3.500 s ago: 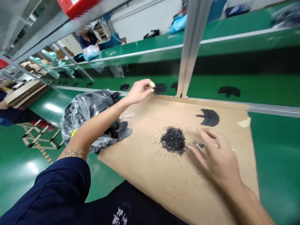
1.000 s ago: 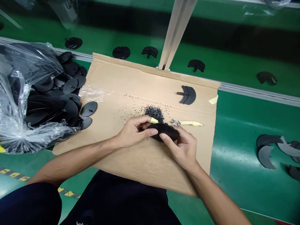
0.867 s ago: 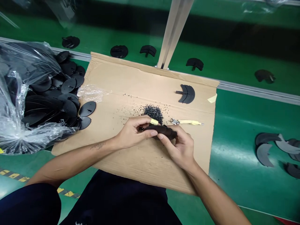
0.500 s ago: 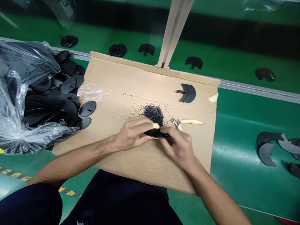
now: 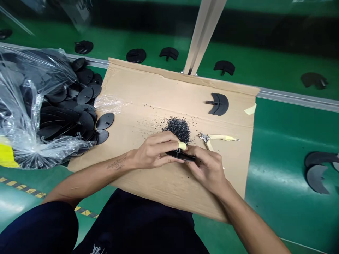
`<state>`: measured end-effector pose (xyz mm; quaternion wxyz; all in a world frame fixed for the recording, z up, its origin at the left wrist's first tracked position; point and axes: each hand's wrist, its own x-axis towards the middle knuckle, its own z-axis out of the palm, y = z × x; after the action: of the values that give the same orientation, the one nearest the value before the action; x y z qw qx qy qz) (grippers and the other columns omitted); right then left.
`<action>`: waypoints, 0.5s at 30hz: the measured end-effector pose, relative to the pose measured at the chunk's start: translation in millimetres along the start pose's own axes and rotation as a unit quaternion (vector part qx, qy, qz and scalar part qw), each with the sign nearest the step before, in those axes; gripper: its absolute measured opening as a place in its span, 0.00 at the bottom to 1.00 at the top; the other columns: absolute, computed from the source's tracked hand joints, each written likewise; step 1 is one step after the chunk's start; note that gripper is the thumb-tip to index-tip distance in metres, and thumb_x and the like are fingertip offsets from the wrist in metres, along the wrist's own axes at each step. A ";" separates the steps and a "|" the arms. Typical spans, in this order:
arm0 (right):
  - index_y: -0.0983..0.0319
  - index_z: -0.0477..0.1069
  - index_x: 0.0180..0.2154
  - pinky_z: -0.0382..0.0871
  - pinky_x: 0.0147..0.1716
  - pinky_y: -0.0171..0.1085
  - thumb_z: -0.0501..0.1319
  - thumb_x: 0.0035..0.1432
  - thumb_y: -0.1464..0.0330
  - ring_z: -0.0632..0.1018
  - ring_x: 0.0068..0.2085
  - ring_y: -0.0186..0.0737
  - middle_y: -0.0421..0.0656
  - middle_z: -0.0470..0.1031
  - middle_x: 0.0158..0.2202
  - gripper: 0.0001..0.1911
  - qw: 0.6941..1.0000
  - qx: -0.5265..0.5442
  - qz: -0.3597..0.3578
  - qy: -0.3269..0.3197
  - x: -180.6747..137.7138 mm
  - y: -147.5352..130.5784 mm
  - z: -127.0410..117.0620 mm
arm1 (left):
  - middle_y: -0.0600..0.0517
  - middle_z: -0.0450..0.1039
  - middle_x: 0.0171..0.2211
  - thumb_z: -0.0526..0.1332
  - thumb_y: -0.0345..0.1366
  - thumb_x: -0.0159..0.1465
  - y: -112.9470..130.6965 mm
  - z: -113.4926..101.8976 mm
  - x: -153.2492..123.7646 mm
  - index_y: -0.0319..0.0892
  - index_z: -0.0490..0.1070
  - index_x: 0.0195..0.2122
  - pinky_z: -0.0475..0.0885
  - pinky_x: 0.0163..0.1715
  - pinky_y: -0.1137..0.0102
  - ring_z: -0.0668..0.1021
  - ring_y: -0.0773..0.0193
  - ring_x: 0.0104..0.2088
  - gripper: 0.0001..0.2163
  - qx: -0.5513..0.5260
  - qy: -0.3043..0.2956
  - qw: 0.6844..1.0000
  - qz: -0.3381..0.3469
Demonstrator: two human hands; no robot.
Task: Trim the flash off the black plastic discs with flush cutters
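Observation:
Both my hands grip one flat black plastic disc (image 5: 180, 155), held edge-on just above the brown cardboard sheet (image 5: 148, 88). My left hand (image 5: 155, 151) pinches its left side, with yellow tape on the forefinger tip. My right hand (image 5: 206, 167) closes on its right side. Right behind the disc lies a small heap of black trimmings (image 5: 178, 127). Yellow-handled cutters (image 5: 218, 138) lie on the cardboard just right of the heap. A black half-disc piece (image 5: 219, 104) rests near the sheet's far right corner.
A clear plastic bag (image 5: 23, 137) spilling several black discs (image 5: 79, 106) sits at the left. Behind the cardboard runs a green conveyor (image 5: 265, 70) carrying several black pieces, with a metal post (image 5: 203, 33) rising from its rail. Curved black pieces (image 5: 316, 169) lie at the right.
Earlier my left hand reached to the belt and my right to the cutters. Since then both hands closed on the disc and tipped it from flat to edge-on. The view shifted slightly.

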<state>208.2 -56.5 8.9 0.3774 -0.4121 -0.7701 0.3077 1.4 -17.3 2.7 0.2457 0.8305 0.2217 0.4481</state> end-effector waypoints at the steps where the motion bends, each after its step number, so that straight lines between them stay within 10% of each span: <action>1: 0.59 0.76 0.41 0.76 0.30 0.34 0.62 0.65 0.72 0.81 0.31 0.37 0.42 0.82 0.33 0.05 1.000 -0.001 -0.004 -0.002 1.0 0.2 -1.0 | 0.48 0.76 0.35 0.64 0.34 0.69 -0.7 0.6 -0.6 0.39 0.72 0.47 0.76 0.33 0.71 0.77 0.66 0.34 0.08 0.007 0.003 1.000 0.001; 15: 0.56 0.79 0.47 0.83 0.39 0.39 0.64 0.63 0.73 0.85 0.39 0.42 0.43 0.85 0.41 0.12 0.997 -0.033 -0.067 0.029 1.5 4.3 -3.2 | 0.49 0.78 0.35 0.66 0.33 0.67 1.3 3.8 -2.0 0.41 0.73 0.46 0.77 0.33 0.70 0.79 0.66 0.34 0.08 -0.005 0.027 1.000 -0.007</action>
<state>212.1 -52.6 7.7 0.4054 -0.3806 -0.7946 0.2438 3.9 -20.3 0.3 0.2472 0.8151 0.2320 0.4697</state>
